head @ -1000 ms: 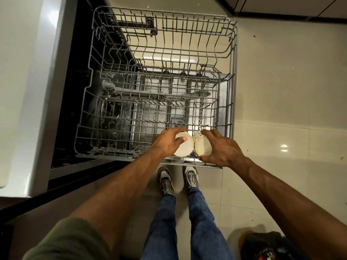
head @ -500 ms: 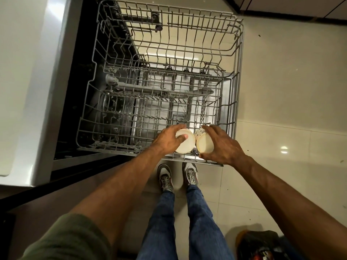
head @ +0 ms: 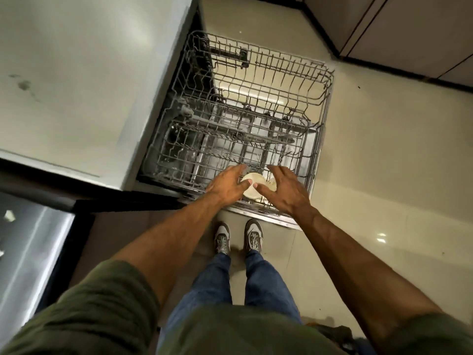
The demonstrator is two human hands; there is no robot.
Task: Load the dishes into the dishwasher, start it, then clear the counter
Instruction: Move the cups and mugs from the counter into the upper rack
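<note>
**Cups (head: 252, 188) sitting in the rack's (head: 328, 84) near right corner**

Left hand (head: 227, 186) and right hand (head: 284, 193) are both hovering open over them, fingers spread, thumbs nearly meeting. The dishwasher rack is sticking out past the counter (head: 76, 73).

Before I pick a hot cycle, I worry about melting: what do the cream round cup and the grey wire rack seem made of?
The cream round cup: matte, opaque and evenly pale, so ceramic or plastic; this view cannot settle which. The grey wire rack: thin bent rods with a dull grey skin, likely coated metal wire.
</note>
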